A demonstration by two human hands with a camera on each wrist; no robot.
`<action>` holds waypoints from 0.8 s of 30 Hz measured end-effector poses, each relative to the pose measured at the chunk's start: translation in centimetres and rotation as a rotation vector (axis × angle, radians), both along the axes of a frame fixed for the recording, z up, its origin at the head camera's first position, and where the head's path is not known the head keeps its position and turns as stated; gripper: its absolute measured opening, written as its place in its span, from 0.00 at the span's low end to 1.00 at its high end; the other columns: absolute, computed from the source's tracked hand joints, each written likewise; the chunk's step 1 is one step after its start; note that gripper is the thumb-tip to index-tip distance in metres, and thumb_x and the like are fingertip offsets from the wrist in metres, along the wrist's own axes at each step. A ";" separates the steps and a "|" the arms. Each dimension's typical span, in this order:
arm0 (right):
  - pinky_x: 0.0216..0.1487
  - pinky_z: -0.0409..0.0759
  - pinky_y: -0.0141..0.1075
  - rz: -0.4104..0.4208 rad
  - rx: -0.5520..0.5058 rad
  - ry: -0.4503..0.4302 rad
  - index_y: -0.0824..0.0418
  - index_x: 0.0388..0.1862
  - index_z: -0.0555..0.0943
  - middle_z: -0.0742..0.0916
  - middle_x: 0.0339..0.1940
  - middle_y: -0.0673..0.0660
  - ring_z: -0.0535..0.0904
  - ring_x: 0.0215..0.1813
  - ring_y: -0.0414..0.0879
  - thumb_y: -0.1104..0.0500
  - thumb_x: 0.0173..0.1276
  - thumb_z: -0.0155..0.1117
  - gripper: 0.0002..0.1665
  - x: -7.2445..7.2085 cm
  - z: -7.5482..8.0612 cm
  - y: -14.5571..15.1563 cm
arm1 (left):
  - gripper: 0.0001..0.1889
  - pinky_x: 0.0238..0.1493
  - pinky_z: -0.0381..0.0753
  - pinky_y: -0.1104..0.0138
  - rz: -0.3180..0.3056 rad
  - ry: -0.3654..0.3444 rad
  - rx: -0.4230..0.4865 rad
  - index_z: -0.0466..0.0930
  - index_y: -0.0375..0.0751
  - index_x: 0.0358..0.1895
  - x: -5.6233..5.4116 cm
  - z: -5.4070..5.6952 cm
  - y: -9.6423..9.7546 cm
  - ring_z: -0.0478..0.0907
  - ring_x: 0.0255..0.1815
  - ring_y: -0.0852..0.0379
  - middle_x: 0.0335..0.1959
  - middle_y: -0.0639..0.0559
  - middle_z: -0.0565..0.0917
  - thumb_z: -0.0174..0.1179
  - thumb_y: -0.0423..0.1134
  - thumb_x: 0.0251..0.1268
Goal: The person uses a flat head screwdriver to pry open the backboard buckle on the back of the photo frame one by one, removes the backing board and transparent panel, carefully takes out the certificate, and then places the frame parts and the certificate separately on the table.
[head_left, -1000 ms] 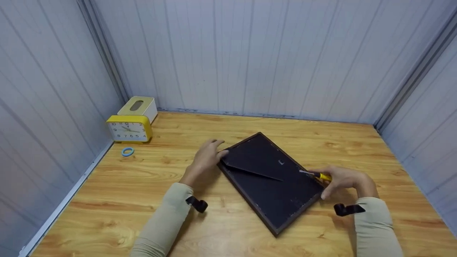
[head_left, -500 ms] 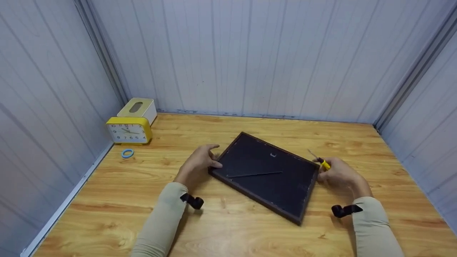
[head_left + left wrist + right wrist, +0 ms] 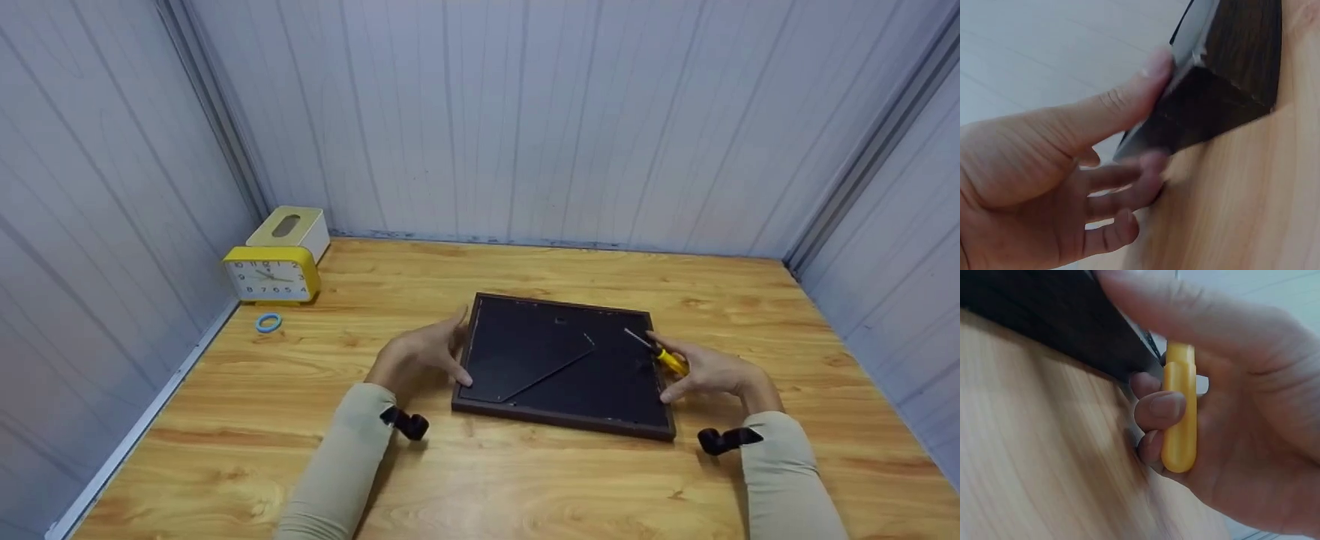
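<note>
A dark picture frame point(image 3: 525, 360) lies face down on the wooden table, its black back and slanting stand flap point(image 3: 551, 371) showing in the head view. My left hand point(image 3: 420, 351) grips its left edge; in the left wrist view the thumb lies on the frame's corner point(image 3: 1207, 107) and the curled fingers are beside and below it. At the right edge, my right hand point(image 3: 712, 373) holds a yellow-handled screwdriver point(image 3: 672, 362), its metal shaft pointing over the frame's back. The right wrist view shows fingers curled round the yellow handle point(image 3: 1179, 422), while the thumb touches the frame.
A yellow alarm clock point(image 3: 272, 275) stands at the table's left, with a tissue box point(image 3: 289, 227) behind it. In front of the clock lies a blue ring point(image 3: 268, 322). Pale panel walls point(image 3: 480, 120) close off the back and both sides.
The picture frame has turned clockwise on the table, from a steep diagonal to nearly square with me. Both hands have shifted along its edges, and the screwdriver has stayed in the right hand.
</note>
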State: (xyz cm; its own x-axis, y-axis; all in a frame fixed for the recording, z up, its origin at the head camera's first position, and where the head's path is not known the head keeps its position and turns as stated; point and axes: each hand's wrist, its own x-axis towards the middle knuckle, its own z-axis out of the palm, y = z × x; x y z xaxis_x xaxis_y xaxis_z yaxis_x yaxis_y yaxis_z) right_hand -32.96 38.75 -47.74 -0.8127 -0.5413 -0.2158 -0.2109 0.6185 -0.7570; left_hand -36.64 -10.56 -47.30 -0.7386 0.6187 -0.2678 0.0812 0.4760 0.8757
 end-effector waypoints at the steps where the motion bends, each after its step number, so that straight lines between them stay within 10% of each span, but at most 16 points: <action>1: 0.69 0.52 0.69 -0.003 -0.003 -0.007 0.58 0.84 0.45 0.49 0.81 0.70 0.39 0.78 0.72 0.52 0.56 0.80 0.68 0.0 0.0 0.0 | 0.73 0.55 0.80 0.53 -0.028 0.039 -0.025 0.22 0.54 0.80 0.0 0.0 0.1 0.66 0.71 0.44 0.81 0.39 0.44 0.80 0.35 0.46; 4: 0.69 0.50 0.70 -0.003 -0.005 -0.028 0.56 0.84 0.45 0.48 0.81 0.69 0.38 0.78 0.72 0.52 0.58 0.79 0.66 0.0 0.2 0.1 | 0.73 0.74 0.56 0.53 -0.079 0.122 -0.115 0.25 0.50 0.81 0.1 0.0 0.2 0.37 0.81 0.51 0.82 0.48 0.29 0.81 0.42 0.45; 6: 0.69 0.49 0.70 -0.001 0.000 -0.044 0.55 0.84 0.45 0.47 0.81 0.69 0.38 0.78 0.71 0.52 0.59 0.78 0.65 0.1 0.2 0.3 | 0.72 0.77 0.43 0.55 -0.097 0.143 -0.177 0.28 0.49 0.82 0.2 0.1 0.2 0.45 0.80 0.49 0.82 0.47 0.31 0.81 0.47 0.45; 24: 0.68 0.55 0.69 0.020 -0.002 -0.057 0.56 0.84 0.44 0.47 0.81 0.72 0.44 0.77 0.72 0.55 0.62 0.75 0.62 0.2 0.7 0.7 | 0.65 0.73 0.59 0.58 -0.113 0.216 -0.204 0.39 0.53 0.82 1.2 -0.3 0.3 0.40 0.80 0.52 0.81 0.49 0.29 0.79 0.53 0.46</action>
State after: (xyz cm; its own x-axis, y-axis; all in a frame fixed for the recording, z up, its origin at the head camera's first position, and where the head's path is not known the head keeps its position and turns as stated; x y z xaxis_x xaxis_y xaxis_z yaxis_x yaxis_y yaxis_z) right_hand -32.73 39.44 -47.06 -0.7883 -0.5575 -0.2604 -0.1794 0.6131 -0.7694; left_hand -35.44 -10.23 -47.59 -0.7215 0.6498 -0.2392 0.3177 0.6176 0.7195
